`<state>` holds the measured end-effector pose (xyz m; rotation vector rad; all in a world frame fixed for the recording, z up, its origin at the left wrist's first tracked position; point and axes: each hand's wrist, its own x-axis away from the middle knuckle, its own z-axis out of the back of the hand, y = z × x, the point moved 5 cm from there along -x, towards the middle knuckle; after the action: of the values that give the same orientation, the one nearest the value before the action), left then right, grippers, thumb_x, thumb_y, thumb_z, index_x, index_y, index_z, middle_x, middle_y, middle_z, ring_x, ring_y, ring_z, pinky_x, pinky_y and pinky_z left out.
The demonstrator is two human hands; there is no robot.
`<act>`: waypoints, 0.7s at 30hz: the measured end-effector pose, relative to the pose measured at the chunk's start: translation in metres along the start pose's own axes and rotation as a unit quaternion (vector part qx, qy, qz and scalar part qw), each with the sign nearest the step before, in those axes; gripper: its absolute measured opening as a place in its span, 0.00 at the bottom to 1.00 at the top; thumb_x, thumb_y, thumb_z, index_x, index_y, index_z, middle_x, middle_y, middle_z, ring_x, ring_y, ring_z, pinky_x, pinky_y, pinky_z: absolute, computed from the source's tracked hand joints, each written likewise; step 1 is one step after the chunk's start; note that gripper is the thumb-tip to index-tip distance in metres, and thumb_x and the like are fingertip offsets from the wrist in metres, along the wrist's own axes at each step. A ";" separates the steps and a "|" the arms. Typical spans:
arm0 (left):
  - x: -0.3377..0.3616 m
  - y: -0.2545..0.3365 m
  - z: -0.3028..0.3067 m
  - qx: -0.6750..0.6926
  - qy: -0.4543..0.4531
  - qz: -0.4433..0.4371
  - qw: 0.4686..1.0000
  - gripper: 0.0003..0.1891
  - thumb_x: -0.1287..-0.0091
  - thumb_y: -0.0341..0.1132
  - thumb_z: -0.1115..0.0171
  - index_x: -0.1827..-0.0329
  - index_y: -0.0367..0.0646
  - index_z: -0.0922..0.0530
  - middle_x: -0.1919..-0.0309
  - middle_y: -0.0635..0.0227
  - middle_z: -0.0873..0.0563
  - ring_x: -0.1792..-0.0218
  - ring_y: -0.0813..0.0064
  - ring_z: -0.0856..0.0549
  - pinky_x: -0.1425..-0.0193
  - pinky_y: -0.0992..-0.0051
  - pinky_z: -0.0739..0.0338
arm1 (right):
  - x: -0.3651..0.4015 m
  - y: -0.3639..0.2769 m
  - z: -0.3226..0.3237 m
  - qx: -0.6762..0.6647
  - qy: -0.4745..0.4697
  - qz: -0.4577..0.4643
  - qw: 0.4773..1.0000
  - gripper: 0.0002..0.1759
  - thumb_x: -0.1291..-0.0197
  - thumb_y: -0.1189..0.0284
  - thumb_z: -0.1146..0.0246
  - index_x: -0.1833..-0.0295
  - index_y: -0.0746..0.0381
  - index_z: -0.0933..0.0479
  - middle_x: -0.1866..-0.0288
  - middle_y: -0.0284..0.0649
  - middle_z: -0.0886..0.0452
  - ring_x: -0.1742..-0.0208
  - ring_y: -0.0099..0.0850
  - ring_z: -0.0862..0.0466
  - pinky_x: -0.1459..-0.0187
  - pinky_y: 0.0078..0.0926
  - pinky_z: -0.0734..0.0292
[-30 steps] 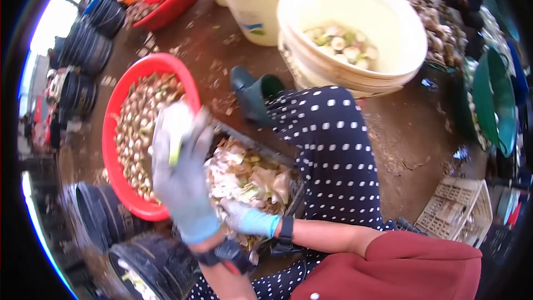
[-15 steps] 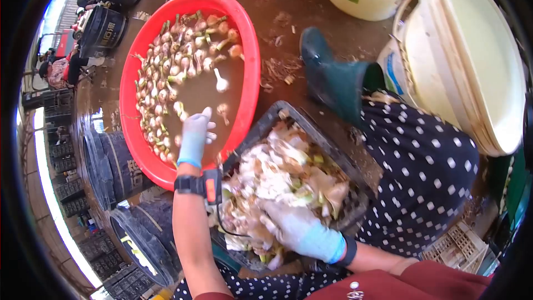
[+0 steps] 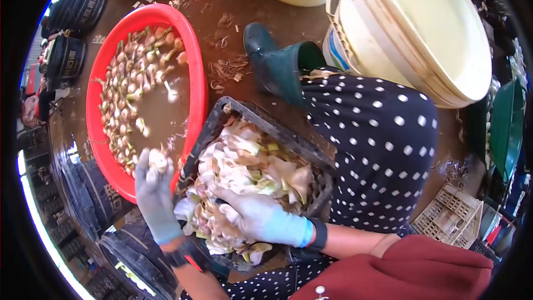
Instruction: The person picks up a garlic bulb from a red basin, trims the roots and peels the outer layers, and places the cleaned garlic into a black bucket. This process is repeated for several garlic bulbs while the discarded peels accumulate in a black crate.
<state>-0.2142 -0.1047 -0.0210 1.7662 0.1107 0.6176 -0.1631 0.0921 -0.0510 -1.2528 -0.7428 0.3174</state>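
Observation:
My gloved left hand [image 3: 153, 191] is at the near rim of a red tub [image 3: 199, 97], its fingers closed around a garlic bulb [image 3: 158, 160]. Many garlic bulbs with cut green stems float in the tub's brown water, crowded along its far left side. My gloved right hand [image 3: 252, 216] rests on a heap of garlic peelings [image 3: 239, 153] in a black plastic crate [image 3: 302, 150] in front of me. The right hand's fingers are curled, and what they hold, if anything, is hidden.
A green rubber boot [image 3: 277, 69] stands beyond the crate. White buckets [image 3: 377, 33] are at the upper right, and a beige crate [image 3: 448, 215] lies at lower right. Black tubs [image 3: 100, 194] line the left. Scraps litter the wet brown floor [image 3: 222, 22].
My left hand has come back from over the tub's water toward the crate and now holds a garlic bulb. My right hand stays on the peelings. The view has shifted to the right.

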 end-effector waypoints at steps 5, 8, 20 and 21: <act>0.108 -0.014 0.007 -0.005 0.087 -0.061 0.994 0.21 0.36 0.19 0.45 0.39 0.31 0.30 0.48 0.56 0.21 0.50 0.66 0.19 0.43 0.72 0.20 | 0.008 -0.012 -0.016 -0.100 0.032 0.146 0.984 0.30 0.36 0.68 0.46 0.28 0.57 0.43 0.66 0.58 0.20 0.69 0.51 0.17 0.65 0.43 0.22; 0.146 -0.022 0.008 0.016 0.114 -0.106 0.988 0.20 0.36 0.18 0.45 0.40 0.30 0.29 0.46 0.55 0.21 0.47 0.66 0.19 0.42 0.71 0.21 | 0.018 -0.024 -0.031 -0.113 0.017 0.213 0.970 0.29 0.35 0.68 0.47 0.29 0.63 0.43 0.56 0.60 0.20 0.55 0.55 0.18 0.52 0.44 0.24; 0.178 -0.051 0.022 -0.004 0.200 -0.141 0.970 0.22 0.41 0.15 0.46 0.41 0.30 0.28 0.44 0.56 0.23 0.44 0.68 0.22 0.36 0.69 0.27 | 0.028 -0.018 -0.049 -0.165 -0.079 0.089 0.979 0.21 0.31 0.72 0.51 0.34 0.62 0.33 0.47 0.54 0.22 0.47 0.41 0.20 0.44 0.34 0.27; 0.177 -0.051 0.020 -0.002 0.198 -0.138 0.970 0.22 0.41 0.15 0.46 0.41 0.30 0.28 0.44 0.56 0.23 0.44 0.68 0.22 0.36 0.69 0.27 | 0.026 -0.018 -0.047 -0.194 -0.070 0.071 0.976 0.20 0.31 0.73 0.50 0.35 0.63 0.31 0.47 0.54 0.22 0.48 0.39 0.20 0.44 0.34 0.27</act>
<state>-0.0414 -0.0386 -0.0103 1.5669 0.6207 0.7557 -0.1163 0.0670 -0.0310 -1.6706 -0.8655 0.3928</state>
